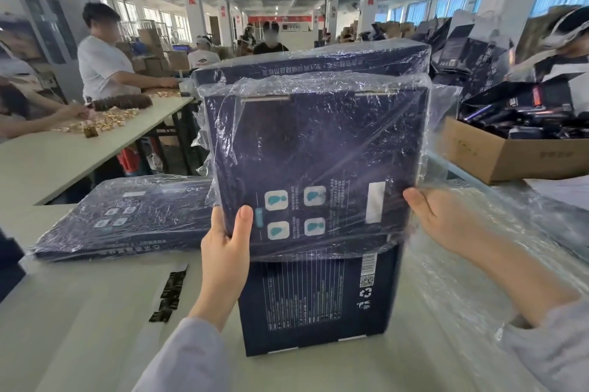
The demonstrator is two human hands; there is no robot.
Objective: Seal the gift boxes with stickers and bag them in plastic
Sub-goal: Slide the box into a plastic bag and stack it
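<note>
Packing floor, seen through my remote headset: below my wrists a bare gift box (318, 299), dark blue and not yet bagged, lies flat on the white table (79, 343). A strip of black stickers (168, 296) lies on the table to the left of my left hand (224, 251).

That hand grips the lower left corner of the bagged gift box (318, 162), thumb (243, 219) pressed flat on the printed face, the other fingers hidden behind it. My right hand (436, 216) holds the lower right edge, fingertips (414, 197) curling round it against the plastic. The box stands nearly upright between the two hands, above the bare one, its loose clear wrap crinkling out past the top and sides.

Under my right forearm spreads a stack of clear plastic bags (510, 257). Left of my left fingers, a second wrapped box (127, 216) lies flat on the table. Beyond my right fingers sits a cardboard carton (497, 155) of dark packets. Just behind the held box, another wrapped box (318, 63) shows above its top edge. Farther left, workers (102, 63) stand at a long table (63, 155) strewn with small gold pieces.
</note>
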